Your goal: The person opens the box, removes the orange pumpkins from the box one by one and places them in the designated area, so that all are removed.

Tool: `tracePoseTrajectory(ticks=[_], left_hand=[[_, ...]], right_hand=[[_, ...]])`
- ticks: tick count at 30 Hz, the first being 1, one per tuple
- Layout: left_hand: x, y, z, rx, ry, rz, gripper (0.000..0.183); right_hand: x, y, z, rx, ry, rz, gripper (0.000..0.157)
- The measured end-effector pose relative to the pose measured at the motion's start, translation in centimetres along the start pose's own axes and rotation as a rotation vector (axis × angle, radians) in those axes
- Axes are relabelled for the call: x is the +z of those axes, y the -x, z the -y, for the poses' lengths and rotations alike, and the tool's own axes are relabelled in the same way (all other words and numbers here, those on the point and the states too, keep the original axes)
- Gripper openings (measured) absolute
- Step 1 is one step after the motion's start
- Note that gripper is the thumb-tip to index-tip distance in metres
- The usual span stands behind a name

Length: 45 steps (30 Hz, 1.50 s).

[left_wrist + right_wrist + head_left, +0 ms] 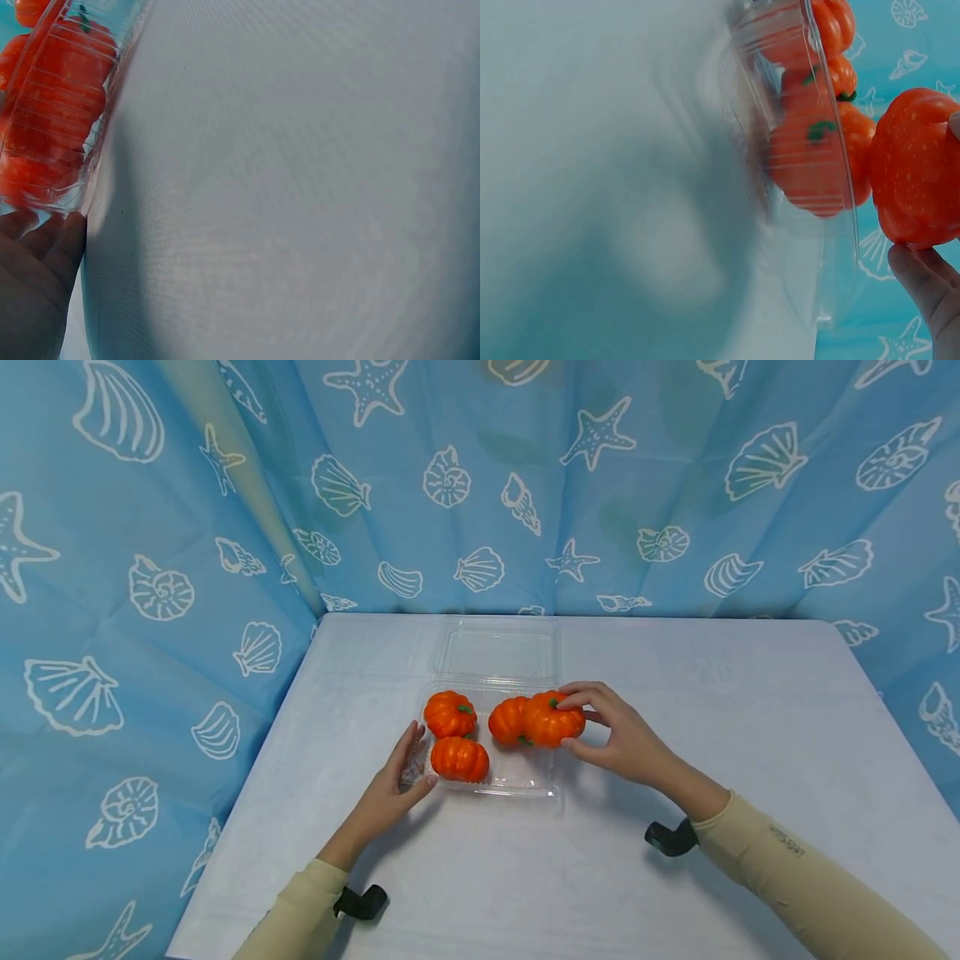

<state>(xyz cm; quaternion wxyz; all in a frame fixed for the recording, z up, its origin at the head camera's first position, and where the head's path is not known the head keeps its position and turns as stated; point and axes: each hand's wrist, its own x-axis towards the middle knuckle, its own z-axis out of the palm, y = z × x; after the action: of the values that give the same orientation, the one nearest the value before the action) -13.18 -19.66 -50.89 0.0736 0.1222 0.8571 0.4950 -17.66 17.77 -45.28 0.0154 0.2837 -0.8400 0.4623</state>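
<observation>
A clear plastic clamshell container (517, 791) rests on the table with three small orange toy pumpkins in it. Two of them, a rear one (448, 714) and a front one (460, 760), are at the left; a third pumpkin (507, 722) lies further right. My right hand (626, 742) pinches another pumpkin (915, 176) between thumb and fingers, over the container's right part and above its rim in the right wrist view. With fingers extended, my left hand (386, 802) touches the container's left end, its fingertips (73, 225) against the clear wall.
The container's transparent lid (498, 653) lies folded back toward the far table edge. A white cloth covers the table (750, 710). Blue curtains (450, 527) with shell prints hang behind and at the sides. Black wrist mounts (362, 903) stick out from both sleeves.
</observation>
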Motion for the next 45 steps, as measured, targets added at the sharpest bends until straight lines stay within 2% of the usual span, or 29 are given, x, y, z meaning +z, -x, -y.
tracePoseTrajectory(ticks=[8, 23, 34, 45], left_hand=[[0.0, 0.0, -0.1, -0.009, 0.006, 0.005, 0.091], [-0.1, 0.0, 0.0, 0.002, 0.008, 0.004, 0.091], [0.0, 0.0, 0.0, 0.009, 0.019, 0.004, 0.091], [0.0, 0.0, -0.1, 0.004, 0.012, 0.004, 0.091]], right_hand=[[-0.9, 0.3, -1.2, 0.020, 0.028, -0.043, 0.042], [-2.5, 0.5, -4.5, 0.113, 0.080, -0.131, 0.040], [-3.3, 0.9, -7.7, 0.236, 0.127, -0.125, 0.039], [-3.0, 0.4, -9.4, 0.286, 0.152, -0.119, 0.038]])
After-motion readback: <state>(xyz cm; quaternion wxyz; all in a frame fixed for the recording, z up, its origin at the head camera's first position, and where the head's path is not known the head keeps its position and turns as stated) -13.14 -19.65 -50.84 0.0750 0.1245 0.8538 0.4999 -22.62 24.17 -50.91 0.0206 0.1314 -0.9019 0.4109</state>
